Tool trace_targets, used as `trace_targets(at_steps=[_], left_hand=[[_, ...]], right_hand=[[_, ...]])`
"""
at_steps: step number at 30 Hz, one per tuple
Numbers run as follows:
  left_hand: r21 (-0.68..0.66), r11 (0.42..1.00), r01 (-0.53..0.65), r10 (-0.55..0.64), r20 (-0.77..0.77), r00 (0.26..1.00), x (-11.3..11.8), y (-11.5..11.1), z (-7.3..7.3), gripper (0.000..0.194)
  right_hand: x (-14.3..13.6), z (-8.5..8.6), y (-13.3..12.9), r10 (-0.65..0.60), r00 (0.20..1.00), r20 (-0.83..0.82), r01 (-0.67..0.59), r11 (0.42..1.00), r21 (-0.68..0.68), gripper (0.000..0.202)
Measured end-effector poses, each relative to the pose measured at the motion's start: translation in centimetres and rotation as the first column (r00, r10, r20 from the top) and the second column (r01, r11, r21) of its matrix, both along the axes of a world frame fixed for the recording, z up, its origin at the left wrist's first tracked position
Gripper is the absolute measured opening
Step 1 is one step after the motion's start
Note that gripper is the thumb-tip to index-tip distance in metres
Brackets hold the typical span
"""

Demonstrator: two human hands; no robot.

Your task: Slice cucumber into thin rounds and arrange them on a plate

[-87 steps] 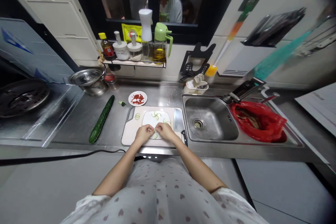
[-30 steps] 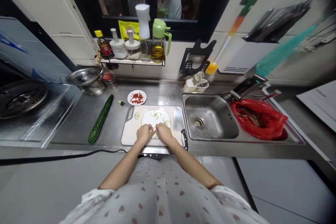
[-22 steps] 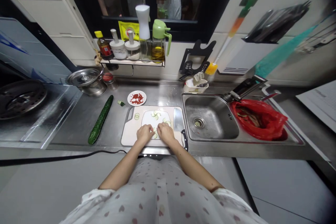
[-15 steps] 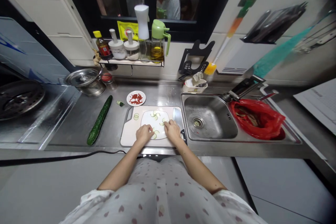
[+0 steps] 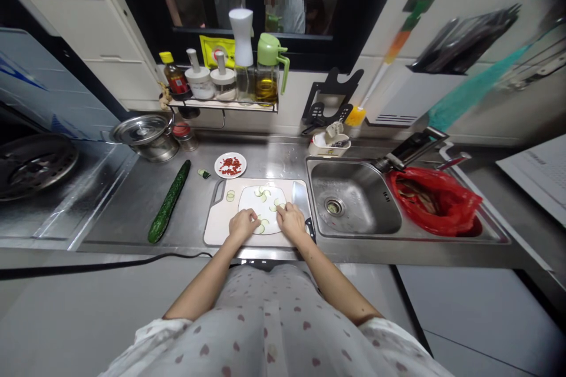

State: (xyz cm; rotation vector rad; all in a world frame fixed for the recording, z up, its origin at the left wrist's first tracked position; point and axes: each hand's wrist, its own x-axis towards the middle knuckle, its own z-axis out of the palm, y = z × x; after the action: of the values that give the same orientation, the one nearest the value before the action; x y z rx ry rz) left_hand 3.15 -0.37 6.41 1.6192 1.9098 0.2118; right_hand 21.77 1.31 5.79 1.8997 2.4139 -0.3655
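I'm watching through the head cam and reading the clock from the middle of the white plate (image 5: 266, 213), which is lying on the cutting board (image 5: 216, 228). It's carrying thin cucumber slices (image 5: 262, 192) fanned into little curved groups at 12, 2 and 6 o'clock.

My left hand (image 5: 244, 224) is hanging around 8 with its fingertips bunched just beside the 6 o'clock group. My right hand (image 5: 290, 221) is reaching in from 4, fingertips at the 2 o'clock group. Both grips are looking narrow, but I can't tell whether either is pinching a slice.

Containers: a small dish (image 5: 243, 171) is sitting at 11, holding chopped red bits (image 5: 230, 165). A steel pot (image 5: 157, 147) is standing at 10, its lid hiding whatever's inside. On the rack (image 5: 260, 107) toward 12, a green-topped jug (image 5: 267, 79) is holding yellow oil. The sink (image 5: 354, 188) is taking up 3 o'clock, and further out a red bag (image 5: 457, 209) is gaping open, showing brownish stuff. A whole cucumber (image 5: 170, 203) is lying on the surface at 9.
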Motion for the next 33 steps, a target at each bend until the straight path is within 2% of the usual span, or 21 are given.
trace_targets(at_steps=[12,24,33], left_hand=[[0.017,0.999,-0.046,0.045,0.059,0.997,-0.6,0.0,-0.2,0.016],[0.051,0.996,-0.071,0.067,0.084,0.994,-1.2,-0.1,-0.5,0.015],[0.09,0.985,-0.145,0.134,0.11,0.985,-2.0,-0.2,-0.3,0.015]], right_hand=[[-0.3,0.2,0.1,0.009,1.0,0.008,-0.009,0.999,0.049,0.036],[-0.2,-0.4,-0.1,-0.007,1.0,-0.021,0.009,0.998,0.059,0.037],[-0.3,-0.2,-0.2,-0.002,1.0,-0.011,0.002,0.998,0.067,0.037]])
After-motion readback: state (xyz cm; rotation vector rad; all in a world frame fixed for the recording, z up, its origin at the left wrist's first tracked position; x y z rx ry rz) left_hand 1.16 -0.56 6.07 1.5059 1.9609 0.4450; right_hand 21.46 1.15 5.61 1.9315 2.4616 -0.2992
